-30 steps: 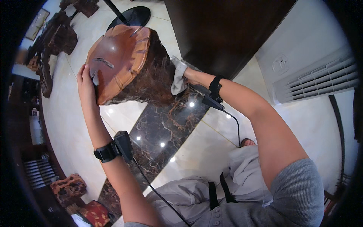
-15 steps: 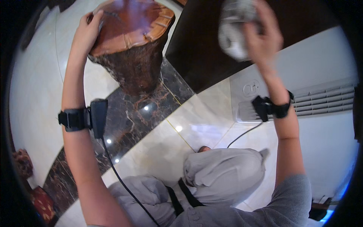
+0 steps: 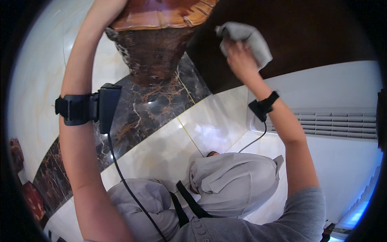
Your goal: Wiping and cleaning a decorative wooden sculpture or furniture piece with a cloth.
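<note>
A grey-white cloth point(image 3: 258, 44) is under and around the fingers of my right hand point(image 3: 242, 62), which grips it in front of a dark brown panel point(image 3: 314, 36). The hand is slightly blurred. My left hand point(image 3: 111, 7) is at the upper edge, beside the polished reddish-brown top of a wooden stump stool point(image 3: 161, 18). Its fingers are cut off by the frame edge and hidden by the stool's rim, so what they touch cannot be made out. Rough dark bark covers the stool's side.
A white unit with a slatted grille point(image 3: 338, 123) stands on the right. Pale tiles and a dark marble band point(image 3: 137, 117) form the floor. Black straps with small devices sit on both forearms, and a cable point(image 3: 125, 181) hangs from the left one. A red patterned object point(image 3: 33, 199) lies lower left.
My right hand has moved left and down with the cloth, which is now spread wider. The stool sits higher in view, and my left hand has shifted up, partly out of frame.
</note>
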Action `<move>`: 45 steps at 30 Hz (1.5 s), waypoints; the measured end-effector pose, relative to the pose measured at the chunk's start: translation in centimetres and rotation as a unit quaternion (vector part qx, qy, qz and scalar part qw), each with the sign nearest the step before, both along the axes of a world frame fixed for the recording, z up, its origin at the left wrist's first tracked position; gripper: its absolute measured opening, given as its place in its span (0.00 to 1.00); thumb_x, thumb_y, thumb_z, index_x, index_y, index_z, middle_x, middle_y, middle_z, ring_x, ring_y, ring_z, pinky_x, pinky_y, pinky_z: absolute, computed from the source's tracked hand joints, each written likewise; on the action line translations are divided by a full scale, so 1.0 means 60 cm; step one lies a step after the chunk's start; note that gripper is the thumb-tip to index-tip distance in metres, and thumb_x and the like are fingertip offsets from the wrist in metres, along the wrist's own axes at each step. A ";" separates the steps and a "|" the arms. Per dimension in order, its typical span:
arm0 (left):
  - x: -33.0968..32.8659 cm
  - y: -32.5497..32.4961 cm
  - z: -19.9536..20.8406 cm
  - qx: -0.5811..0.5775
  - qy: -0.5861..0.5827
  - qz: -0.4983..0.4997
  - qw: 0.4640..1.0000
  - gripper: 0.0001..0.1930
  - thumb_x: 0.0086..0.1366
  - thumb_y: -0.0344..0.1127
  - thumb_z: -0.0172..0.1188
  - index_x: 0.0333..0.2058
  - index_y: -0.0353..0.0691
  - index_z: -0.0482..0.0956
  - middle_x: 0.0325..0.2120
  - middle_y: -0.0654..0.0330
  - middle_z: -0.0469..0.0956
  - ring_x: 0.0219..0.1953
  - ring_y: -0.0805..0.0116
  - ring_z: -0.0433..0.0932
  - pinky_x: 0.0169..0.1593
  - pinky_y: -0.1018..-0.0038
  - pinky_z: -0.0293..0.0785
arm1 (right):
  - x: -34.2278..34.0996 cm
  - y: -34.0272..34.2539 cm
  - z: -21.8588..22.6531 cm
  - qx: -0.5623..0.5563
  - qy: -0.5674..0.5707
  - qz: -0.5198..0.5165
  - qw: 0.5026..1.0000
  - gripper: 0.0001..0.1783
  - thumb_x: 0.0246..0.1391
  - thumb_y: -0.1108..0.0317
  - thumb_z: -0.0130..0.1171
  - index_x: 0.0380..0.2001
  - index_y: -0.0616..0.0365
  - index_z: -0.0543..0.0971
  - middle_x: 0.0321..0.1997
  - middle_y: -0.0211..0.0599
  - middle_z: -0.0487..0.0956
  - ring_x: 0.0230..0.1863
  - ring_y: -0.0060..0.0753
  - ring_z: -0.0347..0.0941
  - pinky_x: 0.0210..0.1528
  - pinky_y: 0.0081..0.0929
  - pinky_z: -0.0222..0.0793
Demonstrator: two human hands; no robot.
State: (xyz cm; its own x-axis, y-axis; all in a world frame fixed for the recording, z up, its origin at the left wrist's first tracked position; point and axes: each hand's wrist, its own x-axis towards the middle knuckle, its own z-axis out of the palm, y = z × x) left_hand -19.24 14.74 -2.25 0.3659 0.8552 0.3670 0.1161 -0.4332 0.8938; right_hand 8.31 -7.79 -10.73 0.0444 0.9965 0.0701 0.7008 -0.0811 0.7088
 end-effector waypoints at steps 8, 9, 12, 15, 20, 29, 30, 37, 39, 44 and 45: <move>-0.005 0.004 0.019 0.053 0.094 0.076 0.991 0.27 0.57 0.44 0.51 0.47 0.25 0.64 0.40 0.41 0.72 0.44 0.56 0.71 0.49 0.71 0.65 | -0.005 -0.047 -0.171 -0.187 0.071 0.112 0.973 0.16 0.43 0.67 0.48 0.37 0.59 0.76 0.48 0.36 0.70 0.54 0.36 0.57 0.58 0.31 0.52; -0.013 0.011 0.009 0.052 0.098 0.076 0.991 0.27 0.57 0.44 0.51 0.47 0.25 0.64 0.40 0.41 0.72 0.44 0.56 0.71 0.49 0.71 0.65 | -0.012 -0.014 -0.157 -0.162 0.092 0.080 0.979 0.17 0.43 0.67 0.49 0.38 0.58 0.75 0.49 0.35 0.69 0.54 0.35 0.57 0.58 0.34 0.50; -0.008 0.028 -0.003 -0.041 -0.005 0.015 0.999 0.27 0.59 0.44 0.51 0.48 0.25 0.62 0.41 0.46 0.71 0.43 0.62 0.71 0.47 0.74 0.66 | -0.022 0.064 -0.115 -0.082 0.030 0.088 0.992 0.19 0.44 0.66 0.47 0.43 0.56 0.71 0.47 0.33 0.69 0.54 0.33 0.57 0.56 0.34 0.50; -0.016 0.038 -0.006 0.041 0.056 0.049 0.996 0.27 0.59 0.44 0.51 0.48 0.25 0.62 0.39 0.48 0.72 0.40 0.65 0.71 0.45 0.76 0.67 | 0.002 0.121 -0.159 -0.018 0.073 0.137 0.988 0.18 0.44 0.65 0.48 0.39 0.61 0.73 0.45 0.36 0.71 0.53 0.35 0.58 0.58 0.34 0.49; -0.008 -0.001 0.020 -0.051 0.047 0.011 0.998 0.25 0.59 0.43 0.51 0.49 0.30 0.64 0.39 0.52 0.72 0.38 0.68 0.71 0.42 0.78 0.68 | 0.031 0.185 -0.247 -0.010 0.064 0.129 0.989 0.15 0.43 0.64 0.47 0.32 0.60 0.76 0.42 0.36 0.72 0.51 0.35 0.59 0.59 0.32 0.47; -0.011 -0.013 0.020 -0.032 0.000 -0.023 0.999 0.17 0.60 0.41 0.48 0.43 0.36 0.69 0.31 0.60 0.71 0.34 0.75 0.69 0.33 0.83 0.67 | 0.036 0.189 -0.296 -0.079 0.015 0.160 0.984 0.11 0.40 0.62 0.51 0.21 0.51 0.82 0.31 0.25 0.77 0.50 0.33 0.59 0.57 0.33 0.48; -0.022 -0.001 0.020 -0.039 0.034 -0.052 0.997 0.18 0.60 0.42 0.48 0.43 0.36 0.69 0.31 0.59 0.71 0.34 0.75 0.69 0.34 0.81 0.67 | 0.034 0.173 -0.295 -0.112 0.038 0.154 0.981 0.11 0.39 0.62 0.51 0.21 0.52 0.82 0.32 0.25 0.77 0.50 0.33 0.59 0.57 0.32 0.49; -0.002 0.013 0.007 -0.006 0.039 0.041 0.998 0.23 0.57 0.45 0.51 0.43 0.30 0.67 0.35 0.54 0.73 0.36 0.69 0.71 0.41 0.77 0.67 | -0.009 -0.090 -0.251 -0.395 0.046 0.110 0.911 0.10 0.39 0.64 0.53 0.25 0.54 0.81 0.37 0.32 0.76 0.53 0.37 0.60 0.58 0.40 0.49; -0.005 0.013 0.008 -0.024 0.027 0.027 0.999 0.24 0.57 0.44 0.51 0.43 0.27 0.66 0.34 0.52 0.73 0.34 0.69 0.71 0.40 0.76 0.68 | -0.040 -0.139 -0.195 -0.519 0.063 0.037 0.851 0.12 0.38 0.62 0.55 0.28 0.54 0.80 0.37 0.30 0.76 0.52 0.37 0.62 0.58 0.42 0.48; -0.008 0.028 0.016 0.027 0.023 0.005 0.999 0.25 0.56 0.43 0.52 0.44 0.25 0.64 0.32 0.52 0.74 0.32 0.70 0.72 0.38 0.78 0.68 | -0.033 -0.149 -0.023 -0.432 0.369 -0.204 0.797 0.19 0.36 0.73 0.50 0.37 0.53 0.78 0.37 0.39 0.76 0.47 0.44 0.66 0.59 0.38 0.47; -0.011 0.029 0.010 0.024 0.024 0.002 0.999 0.25 0.56 0.43 0.52 0.44 0.25 0.64 0.32 0.52 0.74 0.32 0.70 0.72 0.38 0.78 0.68 | -0.059 -0.106 0.033 -0.448 0.329 -0.169 0.814 0.22 0.39 0.74 0.49 0.44 0.52 0.74 0.39 0.43 0.76 0.49 0.43 0.66 0.55 0.41 0.53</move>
State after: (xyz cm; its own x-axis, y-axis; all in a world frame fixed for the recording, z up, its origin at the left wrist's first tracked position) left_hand -19.88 16.46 -1.64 0.3802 0.8386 0.3901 0.1608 -0.4753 0.8650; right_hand 4.80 -14.13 -8.76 0.0604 0.5569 -0.8284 0.9976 -0.0045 0.0697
